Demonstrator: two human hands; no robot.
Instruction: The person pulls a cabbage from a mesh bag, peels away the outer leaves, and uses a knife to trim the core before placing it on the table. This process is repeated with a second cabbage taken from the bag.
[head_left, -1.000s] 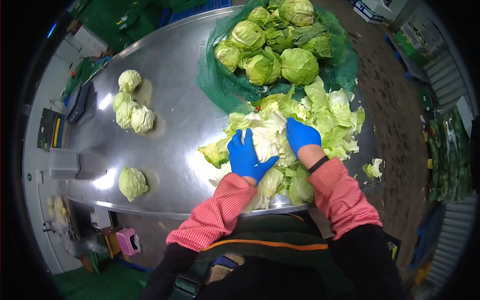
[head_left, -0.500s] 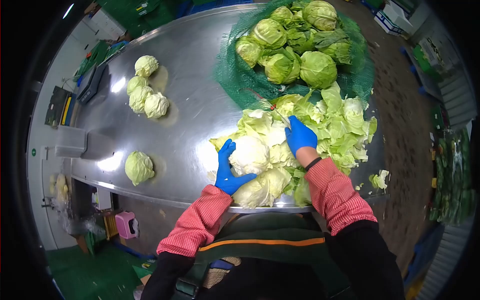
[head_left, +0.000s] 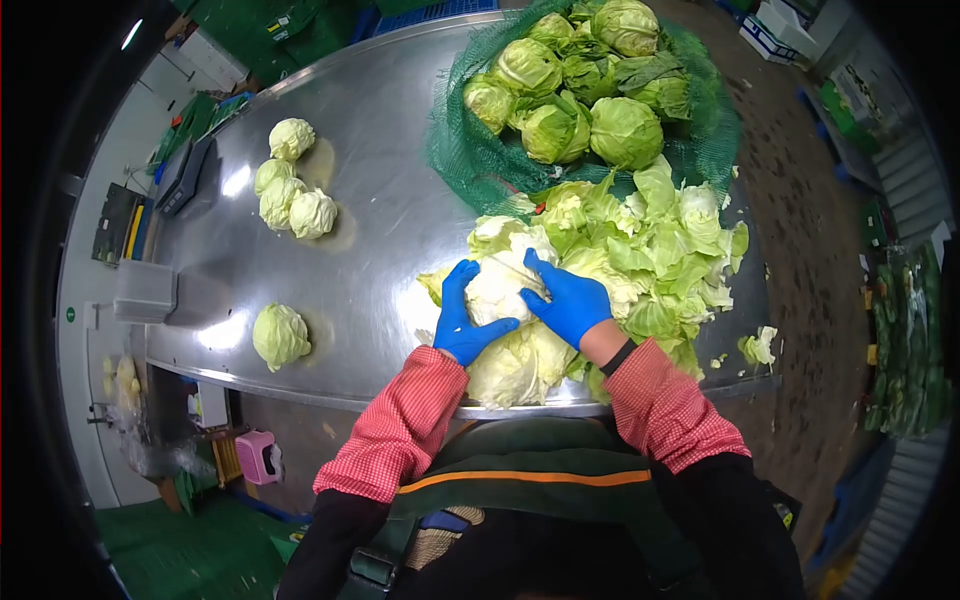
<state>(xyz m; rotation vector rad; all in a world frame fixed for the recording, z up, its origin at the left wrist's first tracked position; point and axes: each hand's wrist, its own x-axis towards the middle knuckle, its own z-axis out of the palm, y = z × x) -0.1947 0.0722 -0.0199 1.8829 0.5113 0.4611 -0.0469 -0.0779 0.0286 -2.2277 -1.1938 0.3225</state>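
A pale, trimmed cabbage head [head_left: 497, 291] lies near the table's front edge between my two hands, both in blue gloves. My left hand [head_left: 464, 318] curves round its left and lower side, thumb pointing right. On the right side, my right hand [head_left: 570, 300] presses against the same head, with its thumb and forefinger on the surface. Loose cabbage leaves [head_left: 655, 255] are heaped to the right and behind. More pale leaves [head_left: 525, 367] lie just below the head. Whether a knife is in my right hand cannot be seen.
Whole green cabbages [head_left: 626, 132] sit in a green net [head_left: 455, 150] at the back right. Several trimmed heads [head_left: 313, 213] stand at the left, one [head_left: 281, 336] nearer the front edge. A clear plastic bin [head_left: 145, 290] is at the far left of the metal table [head_left: 390, 200].
My right hand has moved left and down from the leaves onto the cabbage head. My left hand stays at its left side. The view has shifted slightly.
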